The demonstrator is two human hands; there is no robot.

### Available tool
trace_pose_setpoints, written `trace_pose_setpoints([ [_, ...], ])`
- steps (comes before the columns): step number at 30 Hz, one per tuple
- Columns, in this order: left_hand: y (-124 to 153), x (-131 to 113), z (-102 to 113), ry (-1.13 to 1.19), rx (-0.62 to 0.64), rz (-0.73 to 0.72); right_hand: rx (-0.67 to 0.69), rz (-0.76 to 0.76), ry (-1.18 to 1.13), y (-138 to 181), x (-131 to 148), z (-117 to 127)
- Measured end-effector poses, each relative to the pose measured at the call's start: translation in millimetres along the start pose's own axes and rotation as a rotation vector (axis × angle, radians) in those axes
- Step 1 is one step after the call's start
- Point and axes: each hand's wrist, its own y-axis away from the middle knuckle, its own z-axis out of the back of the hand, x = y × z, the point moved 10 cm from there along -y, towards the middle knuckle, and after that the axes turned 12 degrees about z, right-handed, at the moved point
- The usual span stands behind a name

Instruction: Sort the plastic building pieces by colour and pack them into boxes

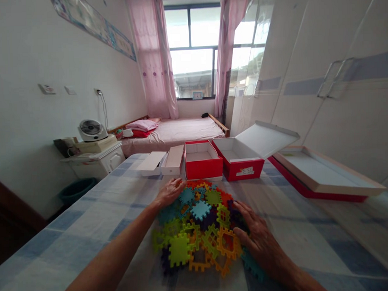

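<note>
A heap of colourful interlocking plastic tiles (200, 232) in green, orange, blue, purple and red lies on the checked tablecloth (88, 217) in front of me. My left hand (169, 192) rests flat on the heap's far left edge, fingers stretched out. My right hand (257, 241) lies on the heap's right side, fingers spread over orange and purple tiles. Neither hand grips a tile.
Behind the heap stand a red box (203, 159), a second red box (242, 156) with its white lid raised, and a white box (164, 162) to the left. A large flat red-and-white box (322, 173) lies at the right. A bed, a nightstand with a fan and a wardrobe lie beyond.
</note>
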Motion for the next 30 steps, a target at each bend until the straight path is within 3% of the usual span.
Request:
trace_pose_setpoints([
  [5, 28.1, -33.4, -16.0, 0.110, 0.179, -0.081, -0.005, -0.001, -0.003, -0.8, 1.3, 0.0],
  [10, 35.7, -62.9, -31.6, 0.099, 0.177, -0.114, -0.007, 0.002, -0.008, -3.1, 3.1, 0.8],
  [14, 47.2, -79.3, -14.0, 0.094, 0.155, -0.223, -0.038, -0.004, -0.021, -1.9, 2.7, 5.0],
  [19, 112.7, -69.9, 15.2, -0.017, 0.220, -0.452, -0.045, -0.033, -0.046, -0.9, 0.2, 3.9],
  [24, 168.7, -67.7, -8.7, -0.177, 0.292, -0.557, -0.053, -0.064, -0.021, -2.6, -2.6, 1.2],
  [30, 152.9, -111.2, -26.0, -0.174, 0.207, -0.569, -0.066, -0.076, -0.016, -1.0, -3.8, 3.0],
])
